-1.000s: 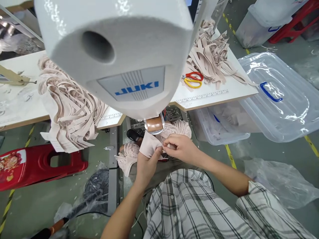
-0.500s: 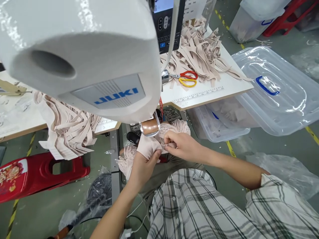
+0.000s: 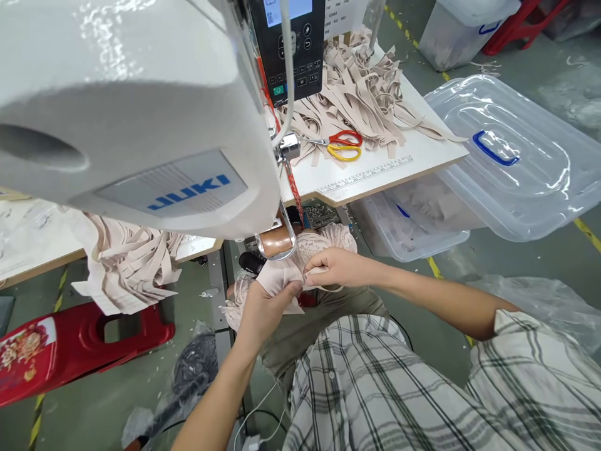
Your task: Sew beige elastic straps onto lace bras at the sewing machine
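A pale-pink lace-and-cloth garment point(image 3: 280, 274) is held over the lap point(image 3: 338, 307), nearer than the white sewing-machine head point(image 3: 188, 119); its long axis runs near-left to far-right; left hand point(image 3: 267, 308) and right hand point(image 3: 332, 268) pinch its cloth; a white tabletop point(image 3: 432, 145) lies beyond, above green floor point(image 3: 94, 404).

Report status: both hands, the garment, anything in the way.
Left hand gripping the pale garment. Right hand pinching it, close beside the left. White machine head overhanging just beyond, hiding part of the table.

White plaid shirt point(image 3: 385, 382) — dark lines, olive-grey trousers point(image 3: 347, 302)
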### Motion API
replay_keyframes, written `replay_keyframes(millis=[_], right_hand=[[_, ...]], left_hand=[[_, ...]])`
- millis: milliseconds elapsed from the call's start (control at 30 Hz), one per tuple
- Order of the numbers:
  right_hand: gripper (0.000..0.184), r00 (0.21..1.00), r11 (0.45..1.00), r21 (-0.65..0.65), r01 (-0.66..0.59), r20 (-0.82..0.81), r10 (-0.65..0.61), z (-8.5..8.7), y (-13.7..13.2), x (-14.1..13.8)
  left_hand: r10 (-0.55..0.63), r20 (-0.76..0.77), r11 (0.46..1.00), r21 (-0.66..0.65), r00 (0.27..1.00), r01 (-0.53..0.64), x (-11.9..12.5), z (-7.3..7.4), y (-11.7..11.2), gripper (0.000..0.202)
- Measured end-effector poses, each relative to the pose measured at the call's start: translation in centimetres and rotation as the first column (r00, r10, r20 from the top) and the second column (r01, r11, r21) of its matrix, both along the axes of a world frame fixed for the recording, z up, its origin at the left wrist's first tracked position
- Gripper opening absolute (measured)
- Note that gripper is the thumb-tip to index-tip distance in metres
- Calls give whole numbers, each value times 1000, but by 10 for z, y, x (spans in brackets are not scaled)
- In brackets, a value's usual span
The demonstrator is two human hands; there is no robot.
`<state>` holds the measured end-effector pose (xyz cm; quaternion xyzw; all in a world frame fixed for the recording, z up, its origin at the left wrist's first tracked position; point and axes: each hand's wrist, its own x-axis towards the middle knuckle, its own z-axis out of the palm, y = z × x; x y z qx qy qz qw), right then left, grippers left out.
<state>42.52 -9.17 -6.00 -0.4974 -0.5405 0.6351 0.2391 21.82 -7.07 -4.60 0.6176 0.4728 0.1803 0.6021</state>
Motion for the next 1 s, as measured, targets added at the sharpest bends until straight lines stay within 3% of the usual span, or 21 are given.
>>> replay_keyframes(millis=[167, 300, 400, 567, 633, 733, 867, 933, 1000], right_hand=[[28, 976, 973, -210, 93, -176, -131, -10, -6, -7], [31, 957, 960, -232, 154, -208, -204, -15, -8, -9], [29, 973, 974, -142, 176, -128, -194, -11, -9, -9], [15, 975, 960, 231, 156, 119, -187, 3, -8, -10], [14, 976, 956, 274, 108, 151, -154, 11, -5, -7], [13, 994, 988, 137, 72, 67, -82, 26, 4, -1], [20, 999, 999, -34, -32, -42, 30, 56, 25, 4], [22, 985, 984, -67, -167, -54, 164, 72, 37, 1], [19, 953, 952, -42, -303, 12, 303, 86, 51, -3]], left_hand=[[66, 84, 988, -147, 994, -54, 1, -9, 2, 27], [137, 153, 974, -202, 979, -104, 6, -11, 1, 30], [196, 166, 968, -191, 967, -163, 12, -13, -1, 27], [304, 226, 939, -233, 925, -252, 20, -12, -6, 28], [316, 213, 938, -218, 925, -270, 15, -11, -7, 31], [273, 220, 957, -164, 937, -241, -2, -17, -14, 49], [354, 452, 935, -154, 819, -319, -12, -33, -39, 93], [316, 521, 947, -124, 793, -296, -8, -36, -49, 97], [244, 573, 951, 18, 782, -310, -6, -33, -50, 88]])
